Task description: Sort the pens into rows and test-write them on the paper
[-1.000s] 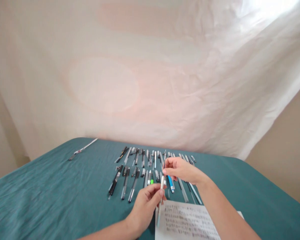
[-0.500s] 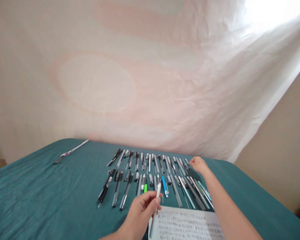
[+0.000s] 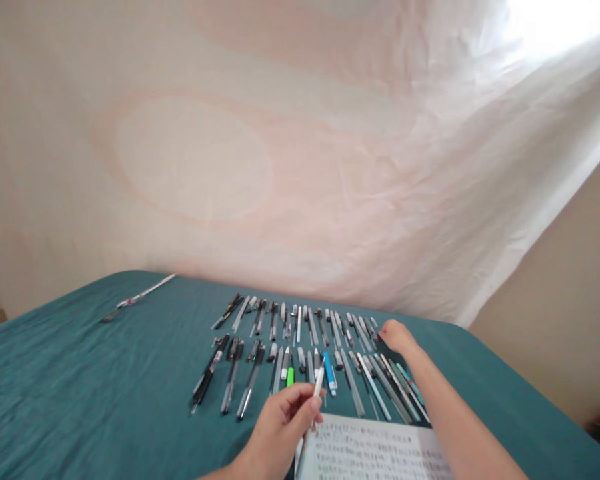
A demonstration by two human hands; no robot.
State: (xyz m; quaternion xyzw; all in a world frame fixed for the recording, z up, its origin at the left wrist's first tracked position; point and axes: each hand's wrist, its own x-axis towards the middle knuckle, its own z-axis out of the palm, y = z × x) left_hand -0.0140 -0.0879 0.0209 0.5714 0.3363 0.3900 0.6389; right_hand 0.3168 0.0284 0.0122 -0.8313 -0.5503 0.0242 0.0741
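Note:
My left hand (image 3: 286, 427) is closed around a slim white pen (image 3: 319, 380), which tilts with its tip pointing up and away from me. Beneath that pen lies a sheet of paper (image 3: 380, 447) covered in handwritten lines. My right hand (image 3: 397, 337) reaches to the right end of the back row of pens (image 3: 313, 327), its fingers curled together and low over the cloth. Whatever those fingers hold, if anything, is hidden. Just ahead of my left hand are a blue pen (image 3: 330, 375) and a bright green highlighter (image 3: 291, 375) in the front row.
A dark green cloth (image 3: 105, 387) covers the table. Several black pens (image 3: 233, 377) with separate caps lie at the left of the front row, and pale pens (image 3: 403, 390) at its right. Far left rests a long thin stick-like item (image 3: 140, 298). A pale curtain (image 3: 300, 167) hangs behind.
The view has shifted slightly. The pen in my left hand has tipped a little to the right. My right hand stays at the end of the back row, slightly lower, fingers still curled.

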